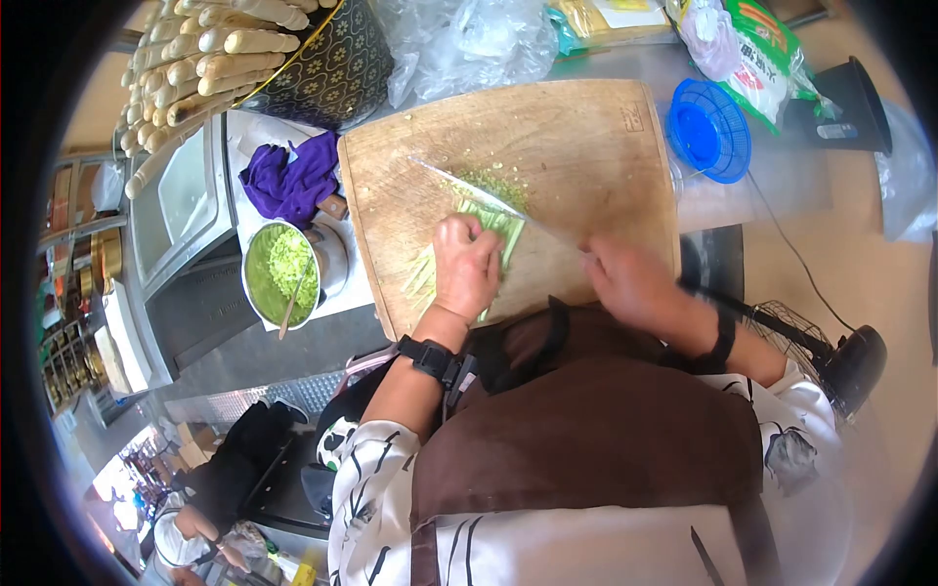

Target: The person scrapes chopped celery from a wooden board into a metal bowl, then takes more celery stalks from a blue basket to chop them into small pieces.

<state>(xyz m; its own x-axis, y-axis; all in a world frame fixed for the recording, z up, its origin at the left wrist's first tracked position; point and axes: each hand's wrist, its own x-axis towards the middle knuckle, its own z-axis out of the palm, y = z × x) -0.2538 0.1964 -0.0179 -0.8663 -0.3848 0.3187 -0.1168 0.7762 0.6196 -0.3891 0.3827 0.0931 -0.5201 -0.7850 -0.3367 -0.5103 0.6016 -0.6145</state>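
Observation:
Near the middle of a wooden cutting board (586, 137), my left hand (467, 266) presses down on a bundle of green stalks (508, 227), its fingers curled over them. My right hand (625, 283), slightly blurred, is closed around a knife (479, 193) whose blade lies across the far ends of the stalks, close to my left fingers. Small chopped green pieces (503, 181) are scattered just beyond the blade. The knife's handle is mostly hidden in my right hand.
Left of the board are a bowl of chopped greens (291, 269) with a spoon and a purple cloth (293, 178). A blue basket (710, 132) sits at the right. Wooden sticks (215, 49) and plastic bags (469, 49) lie behind. Another person (181, 532) is at lower left.

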